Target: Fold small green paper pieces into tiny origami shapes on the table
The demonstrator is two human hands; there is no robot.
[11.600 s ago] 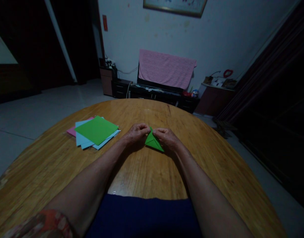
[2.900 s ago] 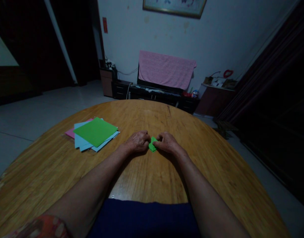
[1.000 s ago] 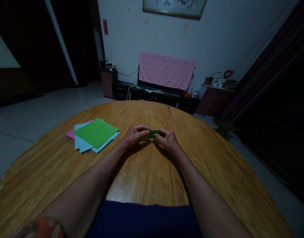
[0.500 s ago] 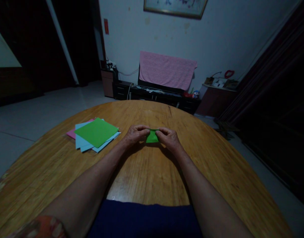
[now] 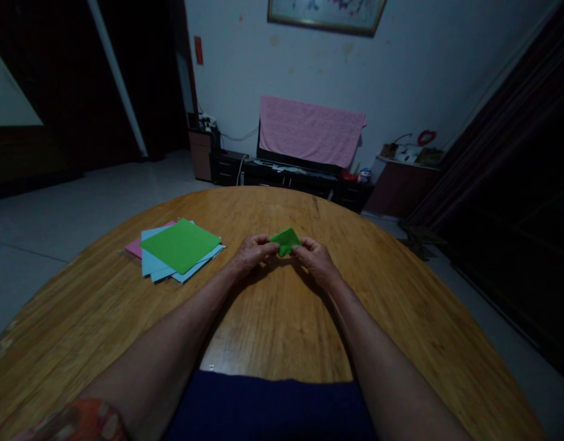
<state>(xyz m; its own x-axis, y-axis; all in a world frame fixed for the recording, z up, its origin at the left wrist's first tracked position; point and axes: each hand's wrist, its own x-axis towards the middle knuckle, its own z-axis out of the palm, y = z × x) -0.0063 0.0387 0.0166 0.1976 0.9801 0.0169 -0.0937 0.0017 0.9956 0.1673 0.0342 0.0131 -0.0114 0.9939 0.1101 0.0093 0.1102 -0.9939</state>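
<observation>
Between my two hands is a small folded piece of green paper [image 5: 285,240], held just above the round wooden table. My left hand [image 5: 254,252] pinches its left side, the thumb lying on the near face. On the opposite side my right hand [image 5: 315,256] grips the paper between thumb and fingers. Some fingertips are hidden behind the paper. To the left of my hands lies a fanned stack of square paper sheets, with a green sheet [image 5: 180,245] on top, light blue sheets [image 5: 152,264] below and a pink one [image 5: 135,248] at the bottom.
The round wooden table [image 5: 272,318] fills the foreground. Beyond its far edge stand a low dark cabinet [image 5: 226,171] and a screen covered by a pink cloth [image 5: 309,131]. A side cabinet [image 5: 401,187] with clutter is at the right, and a low stool [image 5: 419,236] stands beside the table.
The green paper has turned in my hands: its flat lower flap is gone from view, and a pointed shape now rises above my fingers. The stack has not moved.
</observation>
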